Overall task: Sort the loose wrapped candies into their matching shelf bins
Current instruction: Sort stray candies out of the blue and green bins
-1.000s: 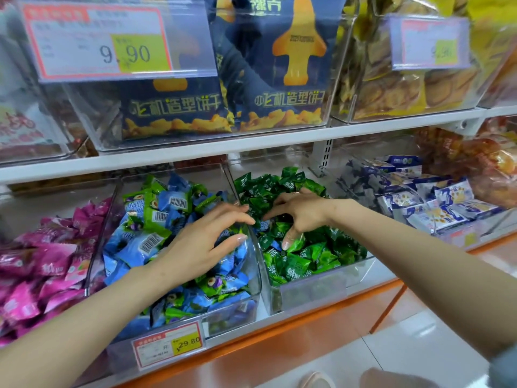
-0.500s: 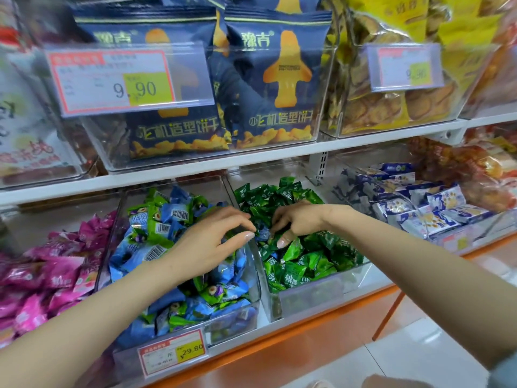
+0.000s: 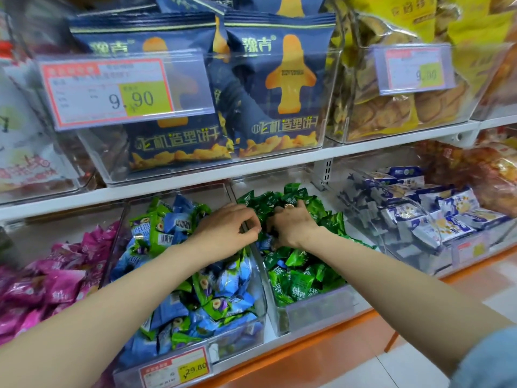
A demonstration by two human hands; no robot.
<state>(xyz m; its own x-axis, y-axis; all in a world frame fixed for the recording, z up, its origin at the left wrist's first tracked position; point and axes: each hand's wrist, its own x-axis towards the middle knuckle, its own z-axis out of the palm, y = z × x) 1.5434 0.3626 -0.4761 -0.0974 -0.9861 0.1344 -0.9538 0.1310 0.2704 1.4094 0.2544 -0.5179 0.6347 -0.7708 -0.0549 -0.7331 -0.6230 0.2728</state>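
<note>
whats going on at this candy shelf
A person is sorting wrapped candies on the lower shelf. The left hand reaches over the bin of mixed blue and green candies, fingers curled at the divider, while the right hand digs into the green candies in the next bin. A blue wrapper lies among the green ones just below the hands. Whether either hand grips a piece is hidden.

Pretty bright, even store light from overhead, hardly any hard shadows. The clear price tag holder (image 3: 126,91) catches soft glare. The wide-angle lens bends the shelf edge (image 3: 279,161) near the corners. The pink candies (image 3: 56,275) far left look smeary.
</note>
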